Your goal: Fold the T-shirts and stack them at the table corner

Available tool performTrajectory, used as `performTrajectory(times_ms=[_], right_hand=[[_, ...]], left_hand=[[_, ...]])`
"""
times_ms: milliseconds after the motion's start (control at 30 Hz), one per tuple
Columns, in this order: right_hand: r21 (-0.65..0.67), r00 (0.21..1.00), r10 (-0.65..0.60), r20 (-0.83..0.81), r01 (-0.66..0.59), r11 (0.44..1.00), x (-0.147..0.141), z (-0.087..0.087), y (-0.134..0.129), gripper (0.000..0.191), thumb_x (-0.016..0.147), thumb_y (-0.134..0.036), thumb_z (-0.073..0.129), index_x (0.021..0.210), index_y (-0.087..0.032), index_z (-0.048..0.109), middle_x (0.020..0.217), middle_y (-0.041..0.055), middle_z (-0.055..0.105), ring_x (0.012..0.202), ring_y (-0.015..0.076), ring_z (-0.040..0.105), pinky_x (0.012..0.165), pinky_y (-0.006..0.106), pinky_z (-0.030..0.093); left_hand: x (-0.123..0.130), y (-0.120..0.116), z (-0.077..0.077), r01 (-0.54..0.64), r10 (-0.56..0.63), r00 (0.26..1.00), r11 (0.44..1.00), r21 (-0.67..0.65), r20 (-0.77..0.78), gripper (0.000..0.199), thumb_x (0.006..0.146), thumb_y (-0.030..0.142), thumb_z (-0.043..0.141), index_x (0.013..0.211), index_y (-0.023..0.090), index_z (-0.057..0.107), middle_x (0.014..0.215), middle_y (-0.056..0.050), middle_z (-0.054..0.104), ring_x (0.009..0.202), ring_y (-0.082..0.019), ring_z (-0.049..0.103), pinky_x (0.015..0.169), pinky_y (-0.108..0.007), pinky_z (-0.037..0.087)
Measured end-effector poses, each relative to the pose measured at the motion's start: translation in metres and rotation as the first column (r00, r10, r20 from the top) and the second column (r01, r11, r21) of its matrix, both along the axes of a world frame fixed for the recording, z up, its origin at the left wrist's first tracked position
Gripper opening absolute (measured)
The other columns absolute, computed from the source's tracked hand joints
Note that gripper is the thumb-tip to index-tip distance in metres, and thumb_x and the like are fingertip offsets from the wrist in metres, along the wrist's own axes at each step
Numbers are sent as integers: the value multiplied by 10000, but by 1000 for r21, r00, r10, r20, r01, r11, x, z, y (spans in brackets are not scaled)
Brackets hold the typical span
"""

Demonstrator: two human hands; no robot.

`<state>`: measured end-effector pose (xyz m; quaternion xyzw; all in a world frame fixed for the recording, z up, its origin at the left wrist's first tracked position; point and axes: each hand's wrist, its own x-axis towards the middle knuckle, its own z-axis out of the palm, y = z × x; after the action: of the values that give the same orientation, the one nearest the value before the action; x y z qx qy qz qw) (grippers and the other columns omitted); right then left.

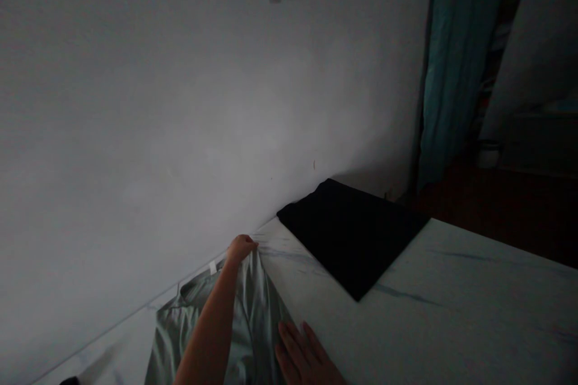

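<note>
Shirt (258, 307) laid out, wrinkles left tbh: left hand (241, 248) pinching its 1 o'clock corner, right hand (303, 354) flat, fingers straight, at 4; black cloth (354, 234) already flat at 2.

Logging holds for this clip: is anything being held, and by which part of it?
The left grip pinches the green shirt at its top corner, right of the neckline; the right grip lies at its side edge, not visibly clasping.

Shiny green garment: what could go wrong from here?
The garment may pucker where the left hand pinches its upper corner. The right hand, laid along its side edge, could drag that edge askew. Dim light might hide creases.
</note>
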<state>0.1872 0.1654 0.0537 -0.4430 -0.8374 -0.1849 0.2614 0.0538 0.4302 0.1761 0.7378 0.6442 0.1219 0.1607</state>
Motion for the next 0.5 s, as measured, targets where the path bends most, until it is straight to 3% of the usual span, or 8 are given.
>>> performTrajectory(times_ms=[200,367,500], right_hand=[[-11,999,-10,-32,9,1000,2,5,-4,391,983,-237,420,1356,-159,510,1315,132,606,1184,253,601,990,390,496],[39,998,-48,47,46,998,2,3,-5,382,978,-209,400,1327,-155,546,1283,127,634,1172,242,607,921,372,525],[-158,1000,-20,-9,18,987,1,19,-5,354,960,-262,458,1280,-194,595,1297,116,630,1176,255,598,977,416,482]], left_hand=[[-10,5,-2,-56,45,987,996,68,154,144,817,266,547,712,181,597,631,9,655,645,-138,618,586,-217,417],[-9,-5,-11,-90,72,986,990,113,154,133,858,310,539,814,204,607,815,-25,724,809,-182,650,716,-288,434],[-2,-16,-17,-71,53,992,985,159,112,105,842,328,581,867,243,637,921,-27,741,998,-233,626,870,-375,402]])
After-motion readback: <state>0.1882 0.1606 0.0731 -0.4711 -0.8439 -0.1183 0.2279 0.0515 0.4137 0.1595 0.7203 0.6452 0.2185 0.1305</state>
